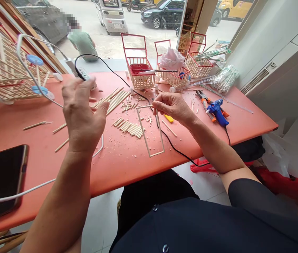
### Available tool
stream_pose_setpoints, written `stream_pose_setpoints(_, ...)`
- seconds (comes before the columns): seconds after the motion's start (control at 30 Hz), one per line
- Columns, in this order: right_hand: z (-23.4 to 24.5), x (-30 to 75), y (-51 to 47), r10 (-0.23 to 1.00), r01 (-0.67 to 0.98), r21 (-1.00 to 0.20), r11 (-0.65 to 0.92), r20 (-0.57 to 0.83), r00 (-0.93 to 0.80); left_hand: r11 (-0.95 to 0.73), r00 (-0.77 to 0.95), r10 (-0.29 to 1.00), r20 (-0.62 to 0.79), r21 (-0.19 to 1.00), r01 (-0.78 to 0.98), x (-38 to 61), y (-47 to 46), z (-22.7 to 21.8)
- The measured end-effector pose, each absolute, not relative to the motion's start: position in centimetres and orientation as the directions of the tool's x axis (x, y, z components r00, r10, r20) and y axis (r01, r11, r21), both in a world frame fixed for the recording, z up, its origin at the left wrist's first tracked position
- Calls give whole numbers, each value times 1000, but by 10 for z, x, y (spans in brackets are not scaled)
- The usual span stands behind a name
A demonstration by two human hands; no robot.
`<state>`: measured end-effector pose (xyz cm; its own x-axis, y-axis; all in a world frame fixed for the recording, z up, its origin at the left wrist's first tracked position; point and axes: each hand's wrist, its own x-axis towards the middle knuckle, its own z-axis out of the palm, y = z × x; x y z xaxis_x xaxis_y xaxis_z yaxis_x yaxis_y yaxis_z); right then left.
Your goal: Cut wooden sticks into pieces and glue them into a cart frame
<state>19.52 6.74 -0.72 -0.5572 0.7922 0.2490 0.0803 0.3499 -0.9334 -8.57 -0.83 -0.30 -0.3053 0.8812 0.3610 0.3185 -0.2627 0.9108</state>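
Note:
My right hand pinches the top corner of a rectangular frame of thin wooden sticks and holds it just above the orange table. My left hand hovers raised above the table, back of the hand toward me, fingers loosely curled with nothing visible in them. It is close to a scatter of long sticks. A pile of short cut sticks lies between the two hands. A black cable runs under the frame.
A blue glue gun and orange-handled pliers lie right of my right hand. Three small stick carts stand at the far edge, a larger one at far left. A phone on a white cable lies near left.

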Motion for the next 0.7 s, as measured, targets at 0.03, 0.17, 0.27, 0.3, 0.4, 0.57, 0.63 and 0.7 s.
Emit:
stream_pose_setpoints(0.03, -8, 195, 68, 793, 74, -933, 351, 255, -553, -223, -378, 841, 386, 885, 408, -81, -10, -2)
stream_pose_setpoints(0.17, -9, 196, 71, 798, 85, -922, 379, 278, -534, -66, -190, 979, 80, 995, 79, -52, -16, -3)
stream_pose_setpoints(0.27, -10, 196, 72, 794, 108, -904, 413, 300, -529, 29, -33, 999, -32, 997, -72, -35, -19, -8)
stream_pose_setpoints(0.3, -11, 196, 72, 791, 114, -897, 426, 309, -528, 38, -22, 999, -40, 995, -92, -32, -19, -9)
stream_pose_setpoints(0.4, -11, 196, 71, 785, 129, -882, 453, 326, -526, 47, -34, 998, -51, 991, -128, -30, -18, -12)
stream_pose_setpoints(0.57, -13, 194, 68, 785, 128, -884, 450, 324, -527, 72, -41, 996, -79, 986, -149, -30, -18, -13)
stream_pose_setpoints(0.63, -14, 193, 69, 779, 115, -881, 459, 337, -529, 77, -47, 995, -86, 985, -156, -29, -18, -12)
stream_pose_setpoints(0.7, -16, 192, 69, 771, 98, -877, 470, 354, -530, 86, -61, 993, -97, 982, -169, -27, -19, -12)
